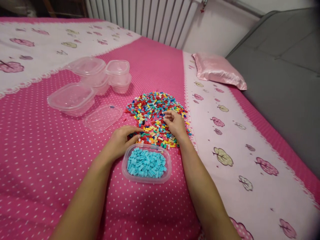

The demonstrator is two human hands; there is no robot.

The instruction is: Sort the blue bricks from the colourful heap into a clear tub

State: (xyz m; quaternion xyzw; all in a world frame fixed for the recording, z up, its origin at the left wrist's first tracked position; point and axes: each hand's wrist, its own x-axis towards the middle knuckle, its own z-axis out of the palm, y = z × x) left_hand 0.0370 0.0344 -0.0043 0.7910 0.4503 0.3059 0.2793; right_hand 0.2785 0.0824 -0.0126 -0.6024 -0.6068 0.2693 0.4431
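Observation:
A loose pile of small multicoloured toy building bricks [155, 103] is spread on the bed. My left hand [122, 140] is at the pile's near left edge, thumb and fingers apart, with no brick visible between them. My right hand [175, 124] reaches over the right side of the pile, its fingers bent and slightly apart; I see nothing held in it. Between my forearms sits a clear plastic container [168, 166] without a lid on it, holding many light blue bricks [146, 162]. Its far rim is close to the pile and my left thumb.
A clear lid [103, 118] lies flat left of the pile. Beyond it stand several clear lidded containers [71, 96], some stacked. A pink pillow [218, 70] rests near the grey headboard [282, 56]. A white radiator [140, 20] lines the far wall behind the pink dotted bedspread [155, 206].

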